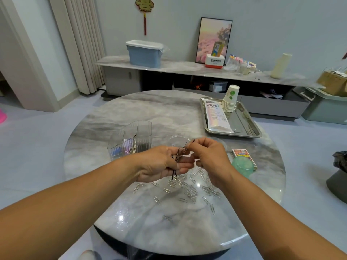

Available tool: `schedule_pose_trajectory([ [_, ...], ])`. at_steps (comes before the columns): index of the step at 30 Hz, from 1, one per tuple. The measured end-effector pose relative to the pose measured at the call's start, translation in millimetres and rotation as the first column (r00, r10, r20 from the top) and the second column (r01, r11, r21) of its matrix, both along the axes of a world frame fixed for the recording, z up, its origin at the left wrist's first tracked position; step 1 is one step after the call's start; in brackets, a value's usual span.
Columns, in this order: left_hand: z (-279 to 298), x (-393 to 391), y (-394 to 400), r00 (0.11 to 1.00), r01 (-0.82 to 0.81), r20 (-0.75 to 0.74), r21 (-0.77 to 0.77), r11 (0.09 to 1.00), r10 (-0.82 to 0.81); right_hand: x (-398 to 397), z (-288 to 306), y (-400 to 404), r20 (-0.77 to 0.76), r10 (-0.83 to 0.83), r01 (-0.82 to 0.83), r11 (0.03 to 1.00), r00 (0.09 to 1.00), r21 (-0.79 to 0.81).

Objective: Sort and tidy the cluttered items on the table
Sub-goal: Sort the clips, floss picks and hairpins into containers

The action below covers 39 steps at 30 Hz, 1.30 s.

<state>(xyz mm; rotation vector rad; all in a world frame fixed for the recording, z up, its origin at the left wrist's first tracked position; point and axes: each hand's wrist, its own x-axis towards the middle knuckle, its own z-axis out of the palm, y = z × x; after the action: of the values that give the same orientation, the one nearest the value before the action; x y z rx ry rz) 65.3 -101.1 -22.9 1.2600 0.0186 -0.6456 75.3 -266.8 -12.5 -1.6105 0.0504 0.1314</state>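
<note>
A small bundle of hairpins is held in the left hand, whose fingers are curled round their lower ends above the middle of the table. One dark pin is pinched at its upper end by the thumb and forefinger of the right hand. A paperclip appears caught among the pins, though the tangle is too small to be read with certainty.

Many paperclips are scattered on the table below the hands, toward the near edge. A clear organiser stands just left of the hands with some pins already in it. A green lid and a small box lie to the right, and a tray carrying a cup stack and a packet sits by the far right edge.

The pins are judged light, thin, springy and smooth, so they may slip or fan out if loosely held. A single pin is best taken near its closed bend and drawn out lengthwise. Clips on the glossy top are likely to skid; they are better gathered by sweeping than picked singly.
</note>
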Motion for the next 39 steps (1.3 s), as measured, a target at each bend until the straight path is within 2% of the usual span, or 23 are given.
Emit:
schedule_pose_trajectory([
  [2,-1,0,3,1.0,-0.016,-0.024,-0.047,0.999,0.015,2,-1,-2,0.002,-0.011,0.011,1.0,1.0,-0.004],
  [7,1,-1,8,0.999,-0.023,-0.029,-0.119,0.993,0.02,0,0,0,-0.004,0.096,-0.096,0.995,0.995,-0.038],
  [11,-3,5,11,0.987,-0.132,-0.113,-0.176,0.975,0.113,1,3,-3,-0.02,0.079,-0.079,0.996,0.997,-0.041],
  [16,-6,10,19,0.955,-0.267,-0.189,-0.21,0.94,0.229,5,2,-14,-0.028,0.071,-0.075,0.974,0.997,-0.213],
  [19,-6,10,19,0.947,-0.295,-0.188,-0.19,0.936,0.26,6,-3,-14,0.029,0.047,-0.036,0.955,0.998,-0.294],
  [21,-6,9,15,0.944,-0.304,-0.192,-0.2,0.931,0.267,6,-2,-12,0.016,0.014,-0.01,0.963,1.0,-0.271],
  [25,-3,9,9,0.943,-0.288,-0.252,-0.282,0.915,0.219,3,1,-5,-0.095,0.056,-0.066,0.992,0.994,-0.106],
  [28,-2,8,2,0.946,-0.267,-0.256,-0.271,0.925,0.198,-1,-3,2,-0.054,0.108,-0.114,0.984,0.993,-0.137],
  [30,1,8,0,0.926,-0.313,-0.295,-0.243,0.918,0.237,1,-5,6,-0.028,0.057,-0.06,0.99,0.998,-0.131],
  [34,29,27,25,0.874,-0.463,-0.305,-0.283,0.84,0.379,10,-7,-1,-0.054,-0.014,0.009,0.996,0.998,-0.09],
  [39,56,65,70,0.718,-0.692,-0.152,-0.256,0.675,0.679,10,-21,-3,-0.114,0.027,-0.039,0.994,0.993,-0.099],
])
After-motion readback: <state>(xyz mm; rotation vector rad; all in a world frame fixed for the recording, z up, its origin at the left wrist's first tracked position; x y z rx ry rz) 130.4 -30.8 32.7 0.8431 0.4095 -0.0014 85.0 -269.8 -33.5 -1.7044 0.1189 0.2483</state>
